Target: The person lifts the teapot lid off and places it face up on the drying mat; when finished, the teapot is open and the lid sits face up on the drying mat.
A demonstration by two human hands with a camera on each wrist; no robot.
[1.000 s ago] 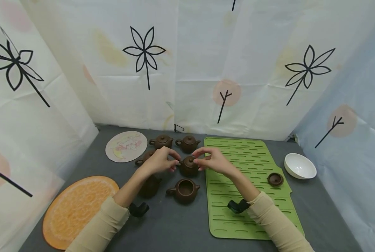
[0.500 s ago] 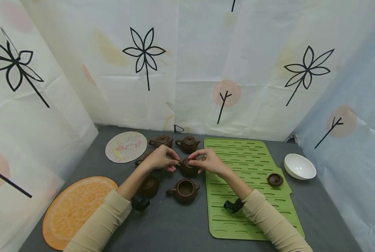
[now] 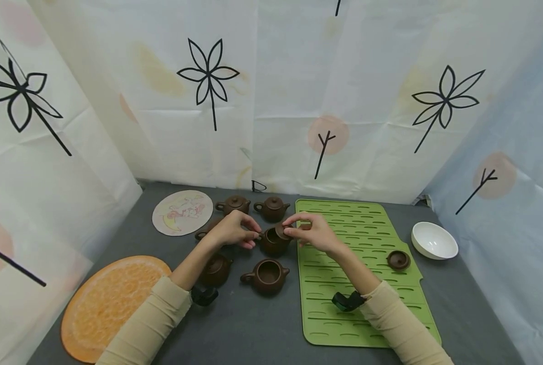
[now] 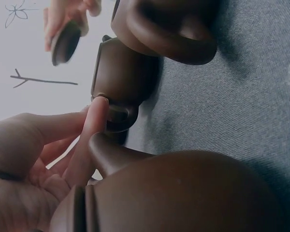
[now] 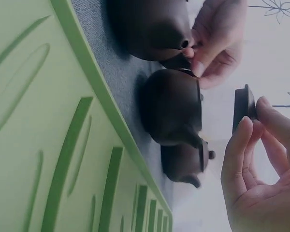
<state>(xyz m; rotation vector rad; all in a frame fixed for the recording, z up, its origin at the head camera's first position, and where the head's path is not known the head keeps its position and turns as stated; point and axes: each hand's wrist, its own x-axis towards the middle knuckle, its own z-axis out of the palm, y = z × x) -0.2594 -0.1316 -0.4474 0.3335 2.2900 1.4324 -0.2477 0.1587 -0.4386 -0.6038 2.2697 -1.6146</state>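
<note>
A small brown teapot (image 3: 273, 246) stands uncovered on the table, its round opening showing. My left hand (image 3: 235, 229) pinches this teapot's handle (image 4: 123, 117) between thumb and fingers. Up off the pot, my right hand (image 3: 312, 232) pinches the teapot lid (image 5: 243, 107) by its knob, tilted, with the underside partly showing in the left wrist view. Nearer me stands another lidless teapot (image 3: 269, 277). A lidded teapot (image 3: 216, 270) sits under my left forearm, partly covered by it.
Two lidded teapots, one left (image 3: 235, 205) and one right (image 3: 272, 208), stand behind; another is mostly hidden by my left hand. A green ribbed mat (image 3: 340, 314) carries an upturned lid (image 3: 398, 260). A white bowl (image 3: 434, 241), an orange round mat (image 3: 116, 304) and a pale disc (image 3: 182, 213) lie around.
My right hand has lifted the lid off the middle teapot and moved slightly right with it, uncovering the opening. The left hand stays at the handle.
</note>
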